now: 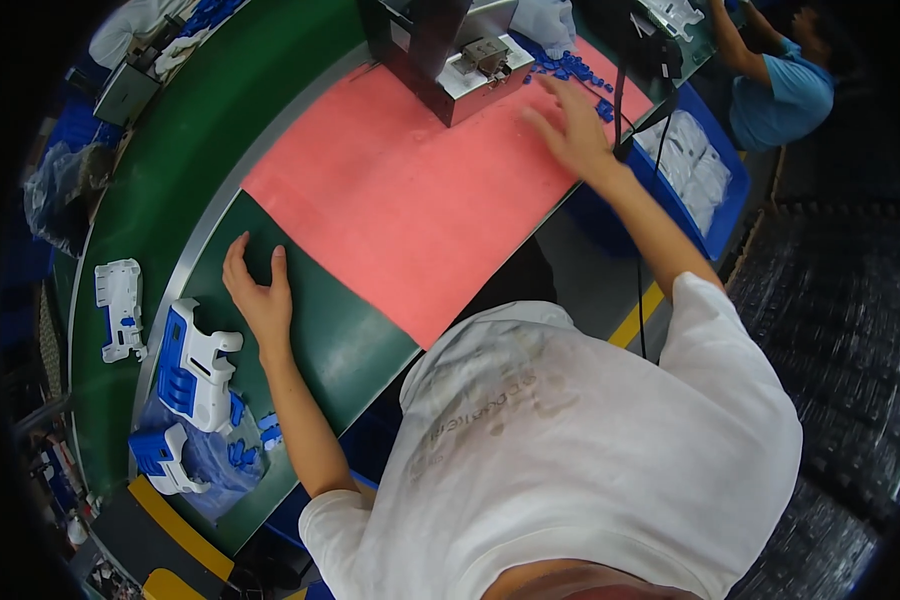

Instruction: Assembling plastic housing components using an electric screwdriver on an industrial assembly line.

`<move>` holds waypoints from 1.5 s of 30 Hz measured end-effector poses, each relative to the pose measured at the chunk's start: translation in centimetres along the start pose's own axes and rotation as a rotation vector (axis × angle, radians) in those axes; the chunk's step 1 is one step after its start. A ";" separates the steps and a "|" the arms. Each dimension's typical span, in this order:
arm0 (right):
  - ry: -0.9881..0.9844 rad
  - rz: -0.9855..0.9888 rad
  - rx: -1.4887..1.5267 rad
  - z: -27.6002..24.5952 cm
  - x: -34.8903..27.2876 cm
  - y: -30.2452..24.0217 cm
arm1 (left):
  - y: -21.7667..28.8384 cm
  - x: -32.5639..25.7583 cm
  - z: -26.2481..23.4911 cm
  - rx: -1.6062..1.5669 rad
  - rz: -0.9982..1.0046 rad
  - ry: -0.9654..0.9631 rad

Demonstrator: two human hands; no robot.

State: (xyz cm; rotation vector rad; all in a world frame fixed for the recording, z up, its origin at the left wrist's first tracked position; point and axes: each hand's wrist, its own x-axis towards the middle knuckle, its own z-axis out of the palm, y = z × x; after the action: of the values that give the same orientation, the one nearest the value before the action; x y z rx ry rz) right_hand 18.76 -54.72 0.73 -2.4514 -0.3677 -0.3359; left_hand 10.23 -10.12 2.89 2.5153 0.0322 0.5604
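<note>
My left hand (261, 295) hovers by the green tabletop (335, 330), fingers apart and nothing in it. Close by on its left lies a white and blue plastic housing (196, 368), with a second, smaller-looking white and blue housing (170, 460) nearer me. My right hand (574, 132) is over the far right part of the pink mat (400, 190), its fingers spread and nothing held. Several small blue plastic parts (575, 68) are scattered just beyond its fingertips. Left of that hand stands a metal box-shaped fixture (485, 80).
A white shell part (120, 308) lies on the green conveyor (200, 160) along the left. Blue pieces rest on a clear bag (215, 465). A blue bin (725, 210) of white bagged parts stands right of the table, near hanging black cables. A co-worker (785, 90) sits at far right.
</note>
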 end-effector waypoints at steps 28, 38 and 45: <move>-0.243 -0.360 -0.202 -2.3 -4.6 -2.1 | -0.4 0.2 0.2 0.018 -0.002 -0.004; -0.328 0.100 -0.094 -2.0 -2.2 -3.6 | -0.2 0.2 0.3 0.019 -0.011 0.006; 0.202 -0.162 -0.162 1.9 -1.9 -2.8 | 0.0 0.2 0.7 0.006 -0.012 0.013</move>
State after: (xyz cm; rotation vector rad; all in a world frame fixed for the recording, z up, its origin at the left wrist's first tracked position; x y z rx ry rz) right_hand 16.35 -51.74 0.23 -2.5198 -0.4682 -0.7014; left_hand 10.70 -10.39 2.46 2.5159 0.0539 0.5725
